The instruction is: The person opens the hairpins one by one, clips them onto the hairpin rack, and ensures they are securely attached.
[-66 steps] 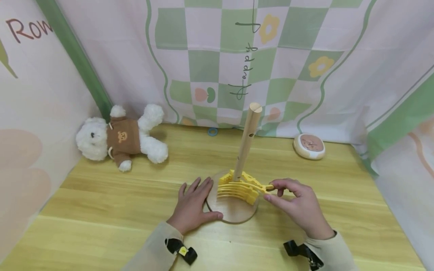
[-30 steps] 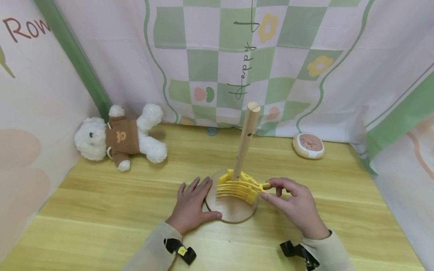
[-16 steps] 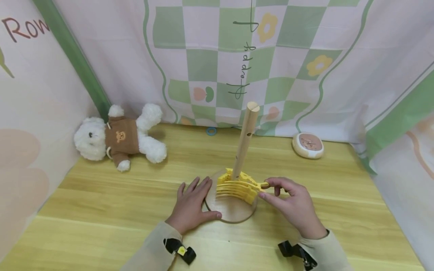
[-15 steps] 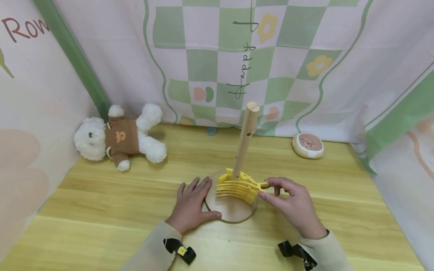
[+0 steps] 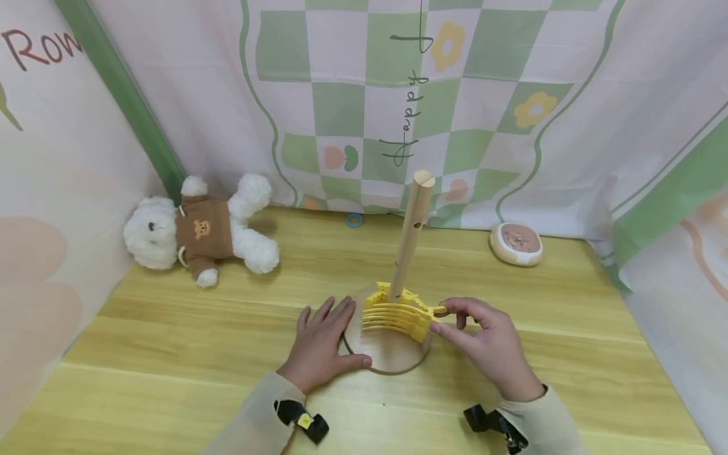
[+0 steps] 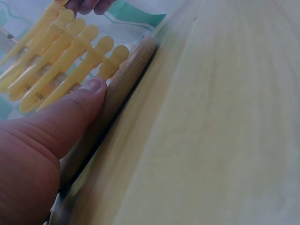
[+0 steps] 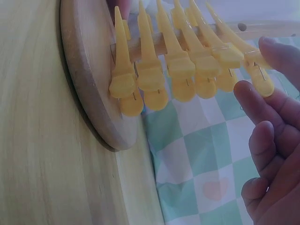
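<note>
A wooden pole [image 5: 409, 234] stands on a round wooden base [image 5: 392, 360]. Around its foot, several yellow plastic clips [image 5: 392, 321] with long curved prongs are stacked, rounded handle ends towards the right. Metal spring wires show between the handles in the right wrist view. The right hand [image 5: 491, 341] pinches the handle end of the topmost clip [image 7: 263, 86] between thumb and fingers. The left hand [image 5: 321, 351] lies with fingers spread over the base's left edge, its thumb along the near rim. The stack's far side is partly hidden by the pole.
A white plush dog [image 5: 213, 230] in a brown shirt lies at the back left. A small blue ring [image 5: 354, 220] is near the curtain [image 5: 341, 57]. A rounded white and pink device [image 5: 516, 244] sits at the back right of the wooden table [image 5: 188, 354].
The right hand has moved slightly left, pushing the topmost clip further in, so it lines up more closely with those below. The left hand stays on the base.
</note>
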Demonstrator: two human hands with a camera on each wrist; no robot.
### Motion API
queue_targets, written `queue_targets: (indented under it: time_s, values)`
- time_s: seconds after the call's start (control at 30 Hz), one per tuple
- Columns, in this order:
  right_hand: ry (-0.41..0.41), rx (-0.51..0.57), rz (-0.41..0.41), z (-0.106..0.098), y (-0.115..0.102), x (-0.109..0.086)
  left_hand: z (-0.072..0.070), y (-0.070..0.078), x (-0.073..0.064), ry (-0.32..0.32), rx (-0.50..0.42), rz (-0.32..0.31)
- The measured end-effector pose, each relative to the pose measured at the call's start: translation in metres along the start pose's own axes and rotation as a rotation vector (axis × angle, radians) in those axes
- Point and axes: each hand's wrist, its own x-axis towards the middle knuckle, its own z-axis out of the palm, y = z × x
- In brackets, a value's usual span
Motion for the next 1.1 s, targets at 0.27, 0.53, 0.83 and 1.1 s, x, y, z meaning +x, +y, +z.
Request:
queue_targets:
  time_s: [0.27, 0.53, 0.83, 1.1]
  values:
    - [0.003, 0.0, -0.016, 0.0005, 0.0006, -0.0003, -0.0011, 0.0014, 0.0002, -0.007, -0.002, -0.003]
    - [0.014, 0.007, -0.015, 0.0012, 0.0, -0.0001, -0.0018, 0.0018, 0.0, -0.01, 0.0, -0.005]
    - [0.015, 0.002, -0.006, 0.0017, -0.0014, 0.0006, -0.0008, 0.0008, 0.0002, -0.008, 0.002, -0.002]
    - [0.006, 0.004, -0.004, 0.0026, -0.0022, 0.0012, -0.0017, 0.002, -0.0007, -0.008, 0.008, 0.008]
